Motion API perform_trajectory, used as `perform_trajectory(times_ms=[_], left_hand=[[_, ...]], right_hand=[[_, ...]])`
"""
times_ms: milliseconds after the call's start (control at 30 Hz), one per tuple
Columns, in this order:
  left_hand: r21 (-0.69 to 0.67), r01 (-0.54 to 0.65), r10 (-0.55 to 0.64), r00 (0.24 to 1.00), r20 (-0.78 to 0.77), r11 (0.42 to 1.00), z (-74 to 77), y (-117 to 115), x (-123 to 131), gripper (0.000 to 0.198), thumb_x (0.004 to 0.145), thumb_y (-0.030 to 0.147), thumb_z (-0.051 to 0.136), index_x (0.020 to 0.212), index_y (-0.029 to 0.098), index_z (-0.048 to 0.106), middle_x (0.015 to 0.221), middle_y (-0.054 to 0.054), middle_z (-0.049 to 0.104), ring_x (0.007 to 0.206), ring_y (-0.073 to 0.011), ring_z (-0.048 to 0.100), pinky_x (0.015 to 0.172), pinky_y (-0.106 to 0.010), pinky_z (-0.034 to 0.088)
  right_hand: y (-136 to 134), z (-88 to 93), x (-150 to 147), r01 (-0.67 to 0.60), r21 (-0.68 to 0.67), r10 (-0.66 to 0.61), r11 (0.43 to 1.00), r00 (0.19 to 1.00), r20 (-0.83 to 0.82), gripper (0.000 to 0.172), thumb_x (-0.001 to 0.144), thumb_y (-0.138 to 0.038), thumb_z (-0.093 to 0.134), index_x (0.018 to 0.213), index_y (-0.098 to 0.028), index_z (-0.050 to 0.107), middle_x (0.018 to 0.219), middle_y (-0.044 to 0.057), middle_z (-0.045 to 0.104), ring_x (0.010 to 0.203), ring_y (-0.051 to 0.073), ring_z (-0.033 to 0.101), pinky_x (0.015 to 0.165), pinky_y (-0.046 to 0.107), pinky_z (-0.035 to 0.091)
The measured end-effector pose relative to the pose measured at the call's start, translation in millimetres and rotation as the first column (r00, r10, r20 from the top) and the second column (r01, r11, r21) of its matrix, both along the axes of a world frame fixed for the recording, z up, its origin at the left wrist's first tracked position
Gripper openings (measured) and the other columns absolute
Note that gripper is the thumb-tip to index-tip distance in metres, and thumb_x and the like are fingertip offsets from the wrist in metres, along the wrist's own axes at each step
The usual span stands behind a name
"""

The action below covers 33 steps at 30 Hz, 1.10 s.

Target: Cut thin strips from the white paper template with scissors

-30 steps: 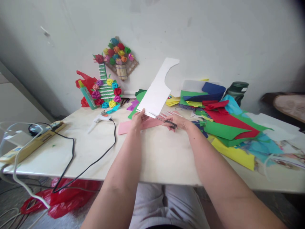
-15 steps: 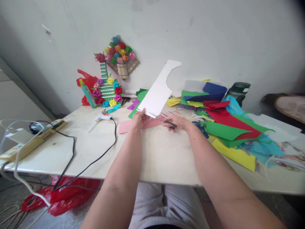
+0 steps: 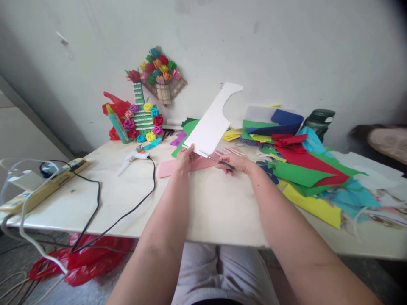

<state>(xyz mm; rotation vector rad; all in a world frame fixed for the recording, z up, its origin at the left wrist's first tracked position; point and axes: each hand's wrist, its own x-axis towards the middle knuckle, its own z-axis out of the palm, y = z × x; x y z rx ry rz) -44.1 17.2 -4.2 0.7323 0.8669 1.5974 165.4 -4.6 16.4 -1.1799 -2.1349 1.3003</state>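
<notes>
My left hand (image 3: pixel 185 157) is closed on the lower left corner of a white sheet of paper (image 3: pixel 210 125), thumb on top. The sheet is tilted up from the table, with a curved cut-out along its upper right side. My right hand (image 3: pixel 234 163) grips scissors with black handles (image 3: pixel 227 165). Their blades reach left to the sheet's lower edge, where a narrow strip parts from it. Beneath both hands lies a strip of pink paper (image 3: pixel 168 168), along with several thin white strips (image 3: pixel 231 150).
A white glue gun (image 3: pixel 135 157) with a black cord lies left, near a yellow power strip (image 3: pixel 60 180). Behind stand a green glue bottle (image 3: pixel 118 125) and a paper-flower guitar (image 3: pixel 142 116). Coloured sheets (image 3: pixel 305 171) and a dark bottle (image 3: pixel 319 122) are on the right.
The top of the white sheet has dipped slightly, uncovering more of a small red mark behind it. Both hands stay nearly in place.
</notes>
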Motion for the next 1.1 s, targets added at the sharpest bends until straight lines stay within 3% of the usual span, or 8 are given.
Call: perform_trajectory(times_ms=[567, 1100], left_hand=[[0.022, 0.042, -0.043, 0.999, 0.014, 0.999, -10.6, 8.8, -6.1, 0.025, 0.066, 0.028, 0.075, 0.081, 0.013, 0.063, 0.067, -0.005, 0.067, 0.057, -0.0147, 0.064, 0.068, -0.03, 0.054], [0.016, 0.011, -0.011, 1.0, 0.007, 1.0, -6.1, 4.7, -3.4, 0.021, 0.069, 0.027, 0.072, 0.081, 0.013, 0.062, 0.067, -0.004, 0.067, 0.06, -0.0143, 0.064, 0.07, -0.03, 0.053]], right_hand=[[0.6, 0.3, 0.0, -0.018, -0.01, 0.018, 1.0, 0.999, -0.033, 0.03, 0.071, -0.042, 0.066, 0.073, -0.016, 0.052, 0.046, -0.007, 0.047, 0.033, 0.004, 0.039, 0.033, 0.017, 0.028], [0.5, 1.6, -0.7, -0.008, -0.011, 0.008, 1.0, 1.0, -0.022, 0.029, 0.07, -0.042, 0.066, 0.075, -0.015, 0.056, 0.046, -0.007, 0.047, 0.034, 0.004, 0.037, 0.035, 0.018, 0.026]])
